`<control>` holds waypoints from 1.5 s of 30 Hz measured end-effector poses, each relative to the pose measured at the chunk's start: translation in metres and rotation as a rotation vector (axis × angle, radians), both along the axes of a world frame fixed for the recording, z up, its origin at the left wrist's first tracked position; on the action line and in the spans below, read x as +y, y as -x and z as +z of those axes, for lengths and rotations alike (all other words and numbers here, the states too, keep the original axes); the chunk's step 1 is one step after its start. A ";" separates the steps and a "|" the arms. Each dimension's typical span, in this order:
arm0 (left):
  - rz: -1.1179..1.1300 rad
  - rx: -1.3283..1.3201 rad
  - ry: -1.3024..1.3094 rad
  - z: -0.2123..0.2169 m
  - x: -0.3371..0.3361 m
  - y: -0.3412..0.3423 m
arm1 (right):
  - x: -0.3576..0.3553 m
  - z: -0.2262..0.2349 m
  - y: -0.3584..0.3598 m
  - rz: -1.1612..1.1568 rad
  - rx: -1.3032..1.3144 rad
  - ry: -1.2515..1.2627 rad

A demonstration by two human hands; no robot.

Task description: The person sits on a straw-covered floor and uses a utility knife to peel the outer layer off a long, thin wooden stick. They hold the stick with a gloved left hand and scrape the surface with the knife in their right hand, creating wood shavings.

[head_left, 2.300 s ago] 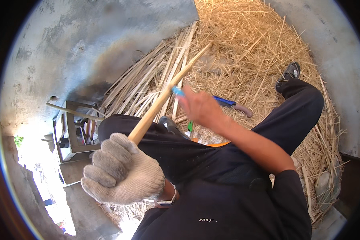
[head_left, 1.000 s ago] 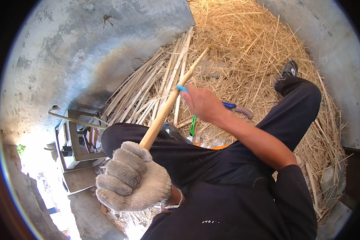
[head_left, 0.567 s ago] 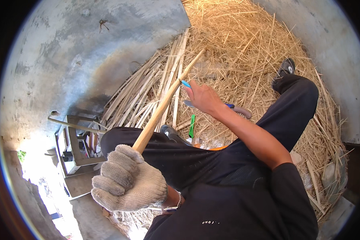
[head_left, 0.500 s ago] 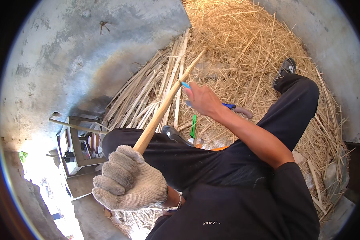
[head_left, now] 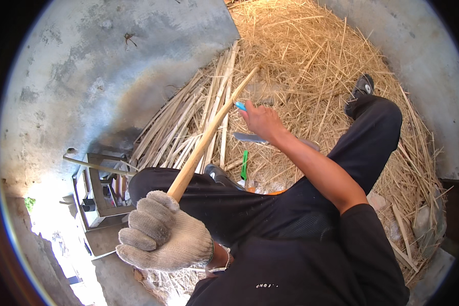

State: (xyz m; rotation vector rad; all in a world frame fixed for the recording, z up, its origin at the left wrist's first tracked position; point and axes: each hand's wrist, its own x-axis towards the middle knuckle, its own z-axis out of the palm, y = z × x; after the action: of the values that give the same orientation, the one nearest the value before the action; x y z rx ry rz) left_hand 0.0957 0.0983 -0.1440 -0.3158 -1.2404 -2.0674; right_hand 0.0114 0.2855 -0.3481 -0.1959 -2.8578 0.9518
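A long, pale wooden stick (head_left: 204,145) slants up and away from my left side, narrowing toward its far end on the straw. Its thick near end is in my left hand (head_left: 163,232), which wears a dirty knitted work glove and is closed around it. My bare right hand (head_left: 264,121) is closed on a small blue tool (head_left: 240,105), mostly hidden by the fingers; its kind I cannot make out. The blue tip is at the stick's upper part, touching or very near it. Beneath the right wrist, a knife (head_left: 250,137) lies on the straw, its blade showing.
Straw and shavings (head_left: 311,56) cover the floor. Long split wooden strips (head_left: 181,115) lie beside the left wall. A green cutter-like tool (head_left: 245,164) rests between my bent legs. At left stands a wooden frame (head_left: 104,188) holding small items. Concrete walls (head_left: 163,46) curve around me.
The blue tool and my right hand have shifted slightly along the stick. More of the knife blade shows beneath the wrist. My left hand keeps its grip; the view has moved a little.
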 end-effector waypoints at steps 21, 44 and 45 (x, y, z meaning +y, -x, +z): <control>0.026 -0.027 -0.051 0.003 -0.004 0.009 | -0.052 0.069 -0.044 0.219 0.176 0.460; -0.012 -0.073 -0.038 -0.007 -0.014 -0.004 | -0.039 0.027 -0.019 0.060 0.027 0.244; 0.061 -0.093 -0.050 -0.003 -0.008 -0.002 | -0.038 0.030 -0.018 0.074 -0.016 0.244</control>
State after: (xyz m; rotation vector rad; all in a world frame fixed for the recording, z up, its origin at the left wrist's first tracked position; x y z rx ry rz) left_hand 0.0973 0.0902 -0.1470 -0.1578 -1.2358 -2.0771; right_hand 0.0290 0.2472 -0.3182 -0.1212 -2.7735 1.3195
